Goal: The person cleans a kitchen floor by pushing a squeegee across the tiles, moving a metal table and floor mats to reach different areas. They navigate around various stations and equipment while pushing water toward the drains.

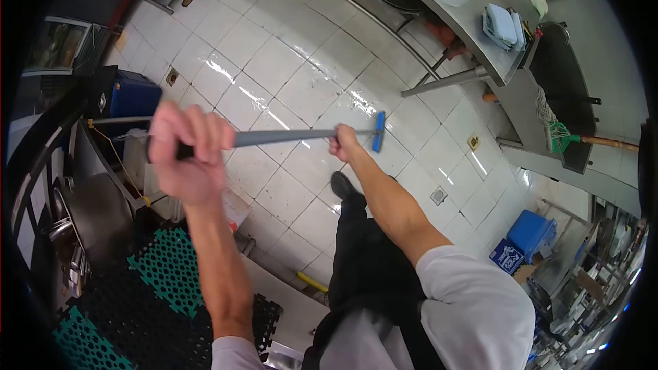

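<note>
A grey pole runs across the view to a blue squeegee head on the wet white tiled floor. My left hand, raised close to the camera and somewhat blurred, is closed round the dark upper end of the pole. Further down the pole, near the blue head, my right hand is wrapped round it. One dark shoe shows on the tiles below my right hand.
Steel counter with cloths and a sink at upper right; a green mop head hangs there. Blue bin at left, blue crate at lower right. Green and black mats lie lower left.
</note>
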The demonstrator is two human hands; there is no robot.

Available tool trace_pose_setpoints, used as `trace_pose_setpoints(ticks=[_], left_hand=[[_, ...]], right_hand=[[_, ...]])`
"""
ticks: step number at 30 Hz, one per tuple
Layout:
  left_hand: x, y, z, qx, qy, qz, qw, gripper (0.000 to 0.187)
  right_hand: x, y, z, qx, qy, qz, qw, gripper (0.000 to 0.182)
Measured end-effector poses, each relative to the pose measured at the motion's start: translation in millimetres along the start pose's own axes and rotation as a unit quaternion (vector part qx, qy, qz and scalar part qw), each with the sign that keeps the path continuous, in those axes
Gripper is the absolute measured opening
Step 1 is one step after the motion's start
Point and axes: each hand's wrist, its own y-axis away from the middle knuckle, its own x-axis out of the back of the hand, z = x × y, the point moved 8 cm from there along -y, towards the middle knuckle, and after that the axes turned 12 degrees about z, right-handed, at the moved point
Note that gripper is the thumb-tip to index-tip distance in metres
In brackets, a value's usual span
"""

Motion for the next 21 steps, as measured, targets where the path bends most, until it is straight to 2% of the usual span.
trace_pose_setpoints(ticks=[3,5,6,8,10,11,13,15,17,19,21], left_hand=[[31,-8,41,-0.016,0.014,0.042,0.999,0.047],[41,4,69,-0.05,0.02,0.013,0.998,0.049],[51,12,83,-0.064,0.033,0.029,0.997,0.048],[81,30,104,-0.096,0.049,0.093,0.99,0.048],[113,47,98,-0.111,0.056,0.166,0.978,0.046],[131,56,86,-0.112,0.062,0.208,0.97,0.045],[163,69,43,-0.086,0.072,0.332,0.937,0.042],[185,66,-11,-0.021,0.094,0.341,0.935,0.034],[208,57,-77,0.017,0.154,0.369,0.916,0.025],[222,39,-146,0.023,0.189,0.319,0.928,0.019],[233,28,-217,0.021,0.187,0.337,0.923,0.019]], right_hand=[[-51,0,-6,0.019,-0.044,0.034,0.998,0.013],[-73,29,-18,0.042,-0.06,0.059,0.996,0.013],[-81,41,-24,0.064,-0.064,0.064,0.994,0.016],[-97,59,-29,0.102,-0.067,0.07,0.99,0.026],[-100,50,-42,0.171,-0.049,0.109,0.978,0.057],[-100,41,-54,0.205,-0.039,0.128,0.969,0.073],[-92,8,-76,0.246,-0.051,0.137,0.958,0.079],[-78,-36,-101,0.258,-0.057,0.138,0.954,0.08],[-54,-92,-125,0.303,-0.095,0.183,0.93,0.036],[-27,-150,-144,0.28,-0.093,0.196,0.935,0.029],[-3,-214,-162,0.27,-0.133,0.15,0.942,0.026]])
